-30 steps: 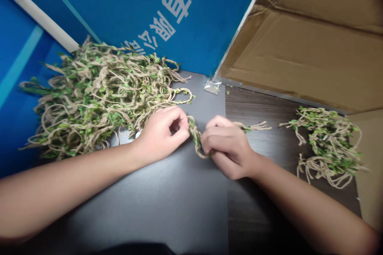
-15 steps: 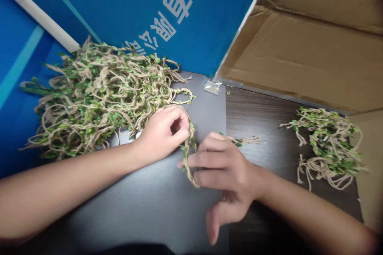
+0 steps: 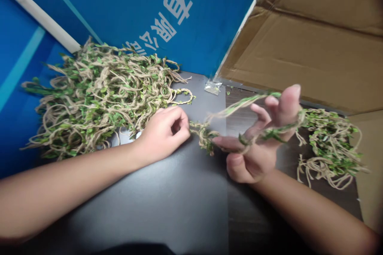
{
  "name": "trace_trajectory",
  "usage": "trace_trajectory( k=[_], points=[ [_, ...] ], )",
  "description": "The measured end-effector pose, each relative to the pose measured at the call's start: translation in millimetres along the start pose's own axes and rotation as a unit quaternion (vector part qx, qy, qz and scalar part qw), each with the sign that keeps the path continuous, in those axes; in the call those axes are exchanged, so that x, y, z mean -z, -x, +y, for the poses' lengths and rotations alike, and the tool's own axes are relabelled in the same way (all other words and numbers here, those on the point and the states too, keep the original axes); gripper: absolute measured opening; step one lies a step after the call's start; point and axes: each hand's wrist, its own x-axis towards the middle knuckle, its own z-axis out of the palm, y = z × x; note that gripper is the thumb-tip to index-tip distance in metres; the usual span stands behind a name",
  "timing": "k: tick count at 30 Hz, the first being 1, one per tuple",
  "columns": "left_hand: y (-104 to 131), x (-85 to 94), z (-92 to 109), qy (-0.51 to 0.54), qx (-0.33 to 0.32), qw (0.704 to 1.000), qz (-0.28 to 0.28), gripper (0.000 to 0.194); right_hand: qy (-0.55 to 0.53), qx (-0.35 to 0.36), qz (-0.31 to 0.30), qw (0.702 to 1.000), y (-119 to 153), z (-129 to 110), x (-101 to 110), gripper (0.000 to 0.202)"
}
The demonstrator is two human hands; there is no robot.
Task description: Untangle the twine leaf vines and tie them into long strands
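My left hand [image 3: 167, 129] rests on the grey surface, thumb and forefinger closed in a pinch on one end of a leafy twine garland [image 3: 206, 137], beige cord with small green leaves. To its right, my right hand [image 3: 260, 143] is raised with the palm turned up and fingers spread. A loop of the same garland passes around those fingers and across the palm, blurred by motion. The pinched end itself is hidden inside my left fingers. Just behind my left hand lies a large tangled heap of leafy twine garlands [image 3: 110, 95].
A smaller bunch of garlands [image 3: 332, 143] lies on the dark wood-grain surface at right. Near the back is a small clear plastic packet [image 3: 213, 87]. A blue printed panel [image 3: 125, 4] and a brown cardboard wall [image 3: 311, 51] stand behind the grey surface [image 3: 155, 207].
My right hand has swung up and to the right, turning palm up, and the garland now loops around its fingers. My left hand has stayed in place.
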Motion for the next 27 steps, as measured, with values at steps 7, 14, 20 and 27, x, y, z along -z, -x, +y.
trace_trajectory(
  k=[7, 14, 20, 27],
  points=[
    [0.0, 0.1, 0.3, 0.001, 0.003, 1.000, 0.005, 0.009, 0.030, -0.148, 0.117, 0.982, -2.7, 5.8, -13.5, 0.025],
    [3.9, 0.0, 1.6, 0.026, -0.032, 0.999, 0.024, 0.007, -0.103, -0.308, 0.031, 0.945, -11.5, 11.2, -21.6, 0.009],
    [5.7, 1.0, 3.7, 0.093, -0.035, 0.994, 0.044, 0.007, -0.081, -0.107, -0.169, 0.976, -8.2, 10.9, -21.9, 0.024],
    [9.6, 0.3, 0.7, 0.118, -0.048, 0.989, 0.072, 0.006, -0.053, -0.051, -0.197, 0.978, -1.3, 19.5, -28.9, 0.011]
  ],
)
